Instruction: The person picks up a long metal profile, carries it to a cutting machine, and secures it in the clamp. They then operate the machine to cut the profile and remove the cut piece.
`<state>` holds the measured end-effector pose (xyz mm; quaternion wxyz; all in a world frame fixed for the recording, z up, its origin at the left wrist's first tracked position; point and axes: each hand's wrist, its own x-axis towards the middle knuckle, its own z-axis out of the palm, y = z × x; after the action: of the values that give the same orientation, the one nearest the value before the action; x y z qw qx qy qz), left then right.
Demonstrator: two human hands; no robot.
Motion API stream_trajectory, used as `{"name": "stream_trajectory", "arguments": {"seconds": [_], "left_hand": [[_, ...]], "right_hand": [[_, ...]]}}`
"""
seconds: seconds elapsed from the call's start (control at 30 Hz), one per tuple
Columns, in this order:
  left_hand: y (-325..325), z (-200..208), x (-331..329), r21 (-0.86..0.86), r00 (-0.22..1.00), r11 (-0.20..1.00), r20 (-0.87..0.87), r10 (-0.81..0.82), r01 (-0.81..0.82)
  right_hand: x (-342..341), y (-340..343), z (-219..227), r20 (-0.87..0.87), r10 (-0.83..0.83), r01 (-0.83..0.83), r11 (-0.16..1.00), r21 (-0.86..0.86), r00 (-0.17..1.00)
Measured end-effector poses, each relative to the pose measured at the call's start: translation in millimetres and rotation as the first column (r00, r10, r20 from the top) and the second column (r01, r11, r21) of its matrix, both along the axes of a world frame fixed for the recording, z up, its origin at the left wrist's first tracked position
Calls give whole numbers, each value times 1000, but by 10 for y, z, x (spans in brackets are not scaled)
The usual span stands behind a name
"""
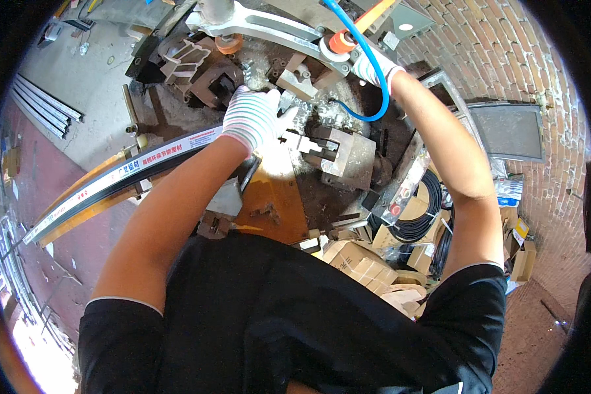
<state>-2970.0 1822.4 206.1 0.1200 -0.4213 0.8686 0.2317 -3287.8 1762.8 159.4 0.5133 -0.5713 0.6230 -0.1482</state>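
Left hand, in a striped white glove, is reaching in among the metal blocks of a bench machine; thumb is standing apart toward the right, the other fingers are pointing forward, close together. Whether they are pinching anything, I cannot tell. The profile, a long strip in printed white film, is running from the lower left up to the left wrist, its upper end passing out of sight there. Right hand, gloved alike, is resting at or just beside the right end of the grey arm; its fingers are partly hidden, so I cannot tell whether they are gripping. A blue hose is looping in front of it, and an orange sleeve is sitting close by on the arm's end. A brown plate is lying below the left hand. Farther right, a black coil is resting near cardboard boxes, and a grey panel is leaning by the brick wall.
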Motion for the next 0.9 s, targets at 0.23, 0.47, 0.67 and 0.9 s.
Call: {"name": "stream_trajectory", "arguments": {"seconds": [0.23, 0.47, 0.67, 0.9], "left_hand": [[59, 50, 42, -30, 998, 999, -52, 20, -22], [20, 26, 27, -15, 1000, 1000, -9, 20, -20], [6, -18, 9, -24, 1000, 1000, -22, 9, -9], [11, -77, 26, -69, 998, 998, -60, 12, -16]], "right_hand": [[-167, 141, -505, -496, 140, -480, 568, -669, 857], [-269, 102, -1002, -752, 67, -660, 533, -529, 656], [-312, 35, -1201, -883, 53, -762, 531, -370, 466], [-143, 139, -774, -456, 92, -371, 733, -570, 885]]}}
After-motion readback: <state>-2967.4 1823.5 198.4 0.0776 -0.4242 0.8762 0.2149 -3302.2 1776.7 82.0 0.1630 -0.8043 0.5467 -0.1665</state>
